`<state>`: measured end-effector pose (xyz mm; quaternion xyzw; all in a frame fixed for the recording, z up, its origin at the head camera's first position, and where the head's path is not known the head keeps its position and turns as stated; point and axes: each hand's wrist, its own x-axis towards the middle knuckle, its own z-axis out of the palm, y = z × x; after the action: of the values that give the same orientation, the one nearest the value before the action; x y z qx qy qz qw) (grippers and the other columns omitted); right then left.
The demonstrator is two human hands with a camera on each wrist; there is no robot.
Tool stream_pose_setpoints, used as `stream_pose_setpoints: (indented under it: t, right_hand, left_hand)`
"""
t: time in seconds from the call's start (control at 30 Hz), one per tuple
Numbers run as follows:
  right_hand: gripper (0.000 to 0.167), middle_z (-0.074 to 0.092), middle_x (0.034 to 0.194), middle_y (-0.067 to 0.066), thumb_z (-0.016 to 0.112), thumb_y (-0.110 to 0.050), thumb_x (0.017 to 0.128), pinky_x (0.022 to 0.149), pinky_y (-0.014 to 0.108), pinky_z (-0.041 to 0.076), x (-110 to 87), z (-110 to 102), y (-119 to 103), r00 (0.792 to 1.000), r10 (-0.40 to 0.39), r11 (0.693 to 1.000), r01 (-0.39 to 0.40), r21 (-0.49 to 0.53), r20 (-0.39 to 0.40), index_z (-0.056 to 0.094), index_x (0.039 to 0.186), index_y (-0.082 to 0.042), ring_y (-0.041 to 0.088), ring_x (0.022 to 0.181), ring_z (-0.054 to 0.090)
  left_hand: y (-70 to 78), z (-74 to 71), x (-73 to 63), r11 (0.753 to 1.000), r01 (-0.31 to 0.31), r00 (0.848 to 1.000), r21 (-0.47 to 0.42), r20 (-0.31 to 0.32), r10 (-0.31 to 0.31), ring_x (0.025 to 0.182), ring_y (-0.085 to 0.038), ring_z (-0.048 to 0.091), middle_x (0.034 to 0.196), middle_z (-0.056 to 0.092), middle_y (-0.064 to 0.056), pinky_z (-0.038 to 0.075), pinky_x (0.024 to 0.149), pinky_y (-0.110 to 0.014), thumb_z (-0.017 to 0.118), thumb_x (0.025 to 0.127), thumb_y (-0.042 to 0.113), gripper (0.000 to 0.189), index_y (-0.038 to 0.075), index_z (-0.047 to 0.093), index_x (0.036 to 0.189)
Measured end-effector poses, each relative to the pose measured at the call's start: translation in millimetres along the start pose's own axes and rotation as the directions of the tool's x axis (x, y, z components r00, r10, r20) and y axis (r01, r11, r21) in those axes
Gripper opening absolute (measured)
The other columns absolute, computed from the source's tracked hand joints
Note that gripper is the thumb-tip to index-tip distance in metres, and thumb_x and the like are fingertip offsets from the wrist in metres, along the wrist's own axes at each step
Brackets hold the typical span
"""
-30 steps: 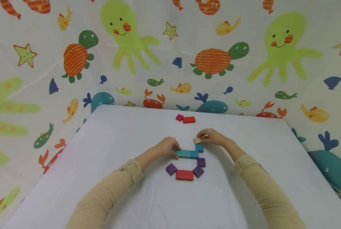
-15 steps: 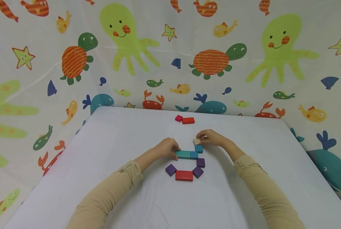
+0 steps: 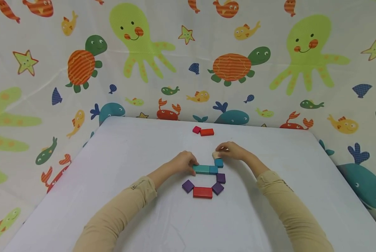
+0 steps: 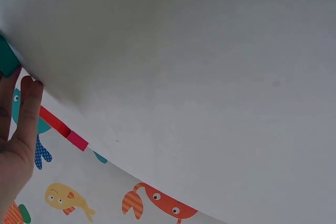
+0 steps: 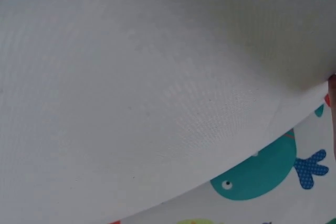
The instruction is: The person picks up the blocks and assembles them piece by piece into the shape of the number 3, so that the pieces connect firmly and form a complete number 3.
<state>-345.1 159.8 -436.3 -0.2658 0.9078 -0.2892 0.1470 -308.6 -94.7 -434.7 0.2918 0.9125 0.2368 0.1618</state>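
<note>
My left hand (image 3: 184, 163) pinches the left end of a long teal block (image 3: 202, 169) that lies flat on the table; in the left wrist view a corner of a teal block (image 4: 7, 59) shows above the fingers. A small blue block (image 3: 213, 170) touches its right end. With the fingertips of my right hand (image 3: 233, 151) I hold a small pale wooden block (image 3: 215, 154), partly covered by the fingers. It sits against the far side of another blue block (image 3: 218, 163). Only a sliver of the right hand (image 5: 333, 108) shows in the right wrist view.
Nearer me, a long red block (image 3: 202, 192) lies between purple blocks (image 3: 188, 186) (image 3: 217, 188), with another purple block (image 3: 220, 178) above the right one. At the table's far side lie a pink block (image 3: 196, 130) and an orange-red block (image 3: 207, 132). A sea-animal cloth (image 3: 162, 73) hangs behind.
</note>
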Motion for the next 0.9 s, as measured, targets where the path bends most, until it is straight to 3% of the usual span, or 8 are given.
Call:
stream_pose_setpoints:
  t: [0.37, 0.67, 0.9]
  right_hand:
    - [0.035, 0.061, 0.121, 0.022, 0.056, -0.015, 0.094, 0.097, 0.044, 0.047, 0.4, 1.2, -3.5, 0.999, 0.042, 0.999, -0.042, -0.001, -0.004, 0.056, 0.123, 0.005, 0.034, 0.11, 0.056]
    - [0.034, 0.061, 0.121, 0.021, 0.056, -0.014, 0.094, 0.097, 0.044, 0.047, 1.1, 2.2, -4.3, 0.999, 0.053, 0.999, -0.053, 0.005, -0.003, 0.056, 0.123, 0.005, 0.033, 0.109, 0.057]
    - [0.033, 0.062, 0.119, 0.022, 0.056, -0.014, 0.094, 0.096, 0.043, 0.048, 2.2, 0.9, -5.1, 0.999, 0.037, 0.999, -0.038, -0.005, -0.008, 0.057, 0.121, 0.006, 0.033, 0.107, 0.058]
  left_hand:
    - [-1.6, 0.9, 1.0, 0.999, 0.01, 1.0, -0.032, -0.002, -0.01, 0.08, -0.012, 0.054, 0.098, 0.071, -0.005, 0.051, 0.078, -0.025, 0.081, 0.072, 0.014, 0.035, 0.006, 0.072, 0.105]
    - [-1.5, 3.5, 3.0, 0.999, 0.011, 1.0, 0.04, 0.023, -0.012, 0.078, -0.011, 0.053, 0.098, 0.07, -0.004, 0.049, 0.073, -0.02, 0.081, 0.073, 0.017, 0.038, 0.007, 0.071, 0.108]
    - [2.1, 1.0, 0.7, 0.999, 0.023, 0.999, 0.04, 0.024, -0.024, 0.081, -0.013, 0.053, 0.104, 0.069, -0.005, 0.049, 0.076, -0.023, 0.082, 0.072, 0.021, 0.044, 0.008, 0.069, 0.112]
